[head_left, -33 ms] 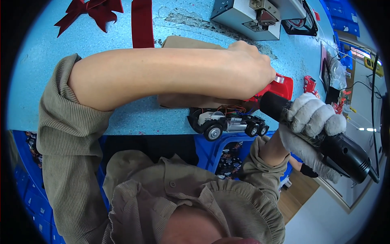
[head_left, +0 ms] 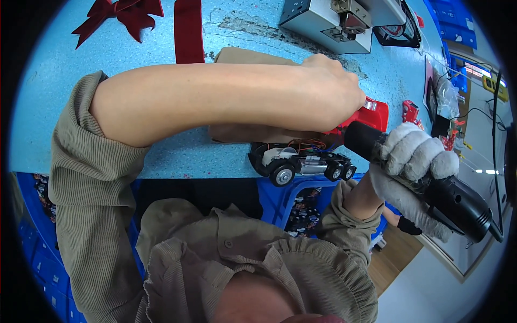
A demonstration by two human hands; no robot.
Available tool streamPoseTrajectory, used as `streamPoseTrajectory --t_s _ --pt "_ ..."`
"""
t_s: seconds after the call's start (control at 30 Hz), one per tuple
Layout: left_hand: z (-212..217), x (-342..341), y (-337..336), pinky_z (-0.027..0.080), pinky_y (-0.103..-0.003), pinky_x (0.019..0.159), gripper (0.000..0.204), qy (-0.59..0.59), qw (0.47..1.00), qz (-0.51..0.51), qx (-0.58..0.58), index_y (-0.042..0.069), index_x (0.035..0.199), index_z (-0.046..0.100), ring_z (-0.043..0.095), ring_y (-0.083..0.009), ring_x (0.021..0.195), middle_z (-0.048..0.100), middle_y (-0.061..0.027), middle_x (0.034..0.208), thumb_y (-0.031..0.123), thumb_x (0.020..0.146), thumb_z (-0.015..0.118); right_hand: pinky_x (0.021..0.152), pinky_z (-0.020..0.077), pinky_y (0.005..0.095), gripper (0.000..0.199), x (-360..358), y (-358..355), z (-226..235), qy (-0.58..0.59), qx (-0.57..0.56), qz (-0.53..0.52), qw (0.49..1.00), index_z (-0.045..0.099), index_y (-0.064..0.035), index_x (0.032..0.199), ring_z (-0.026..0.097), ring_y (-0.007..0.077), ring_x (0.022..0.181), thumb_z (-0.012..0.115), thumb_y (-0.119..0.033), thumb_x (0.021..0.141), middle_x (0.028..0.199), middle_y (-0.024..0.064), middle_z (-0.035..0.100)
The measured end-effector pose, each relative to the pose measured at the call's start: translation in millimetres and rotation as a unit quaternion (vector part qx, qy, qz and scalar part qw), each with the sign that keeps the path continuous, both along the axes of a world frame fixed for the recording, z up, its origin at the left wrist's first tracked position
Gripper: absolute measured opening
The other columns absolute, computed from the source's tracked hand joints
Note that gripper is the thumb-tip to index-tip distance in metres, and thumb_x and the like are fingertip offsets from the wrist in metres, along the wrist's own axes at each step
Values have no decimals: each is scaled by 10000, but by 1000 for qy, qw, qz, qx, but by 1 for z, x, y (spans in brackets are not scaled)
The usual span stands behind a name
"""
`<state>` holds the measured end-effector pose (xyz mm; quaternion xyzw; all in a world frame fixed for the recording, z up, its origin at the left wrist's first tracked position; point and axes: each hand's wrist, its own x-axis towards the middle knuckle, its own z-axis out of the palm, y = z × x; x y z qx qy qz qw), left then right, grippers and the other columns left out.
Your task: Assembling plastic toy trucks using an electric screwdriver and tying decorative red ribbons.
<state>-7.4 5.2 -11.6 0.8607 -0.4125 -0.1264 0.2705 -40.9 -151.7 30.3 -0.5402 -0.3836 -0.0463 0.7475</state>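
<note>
A red toy truck cab (head_left: 371,114) sits near the right end of the blue tabletop (head_left: 81,91), pinned under the person's bare left hand (head_left: 331,91), whose fingers are closed down over its top. The left forearm reaches across the whole scene from the rolled olive sleeve (head_left: 81,156) at the left. Touching the cab on its near side lies the toy's stripped chassis (head_left: 301,161), black with grey wheels and thin orange wires showing, resting along the near edge of the tabletop.

The right hand (head_left: 412,153), in a worn grey-white glove, has its grip wrapped tight around a black power screwdriver (head_left: 431,188), the tool's dark nose pointing left and up at the cab and just meeting it. Set against the frame taken at the same instant, nothing has shifted: both hands, the cab and the tool lie as they did, so by this view the work on the cab is mid-step rather than finished.

Under the forearm a flat brown pad (head_left: 242,132) lies on the tabletop. Farther off, a dark red bow (head_left: 121,13) and a red ribbon strip (head_left: 188,29) lie at the far left, a grey metal box (head_left: 334,19) at the far centre. A small red part (head_left: 410,110) lies right of the cab, with cables (head_left: 479,116) beyond. Blue crates (head_left: 301,207) stand below the near edge.
</note>
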Motion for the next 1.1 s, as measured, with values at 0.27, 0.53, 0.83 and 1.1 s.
streamPoseTrajectory --t_s 0.27,0.53,0.83,1.1 --pt "-15 -1 31 497 -370 773 372 34 988 -12 -148 -9 1052 560 620 -326 858 616 -193 943 122 721 668 482 466 332 516 -2 5 -3 -17 -43 -12 999 447 -94 869 538 169 509 663 -502 639 652 18 502" --pt "-67 -42 30 449 -367 899 654 59 918 120 -374 10 1213 465 572 -304 1008 567 -173 1100 116 635 752 461 438 273 728 17 11 12 -18 -98 39 994 472 -99 869 508 119 497 579 -773 618 660 -17 492" --pt "-70 -35 29 460 -373 885 647 71 921 109 -366 18 1195 468 567 -291 1015 564 -162 1093 150 633 760 540 434 288 697 177 7 36 -102 -36 141 984 554 -92 899 523 106 558 543 -747 659 667 -9 523" --pt "-74 -35 29 459 -376 885 631 50 920 115 -372 23 1183 483 567 -291 1010 566 -150 1099 166 635 760 546 419 262 727 76 -5 47 109 47 154 981 533 -117 832 512 94 551 520 -813 623 651 -41 490"
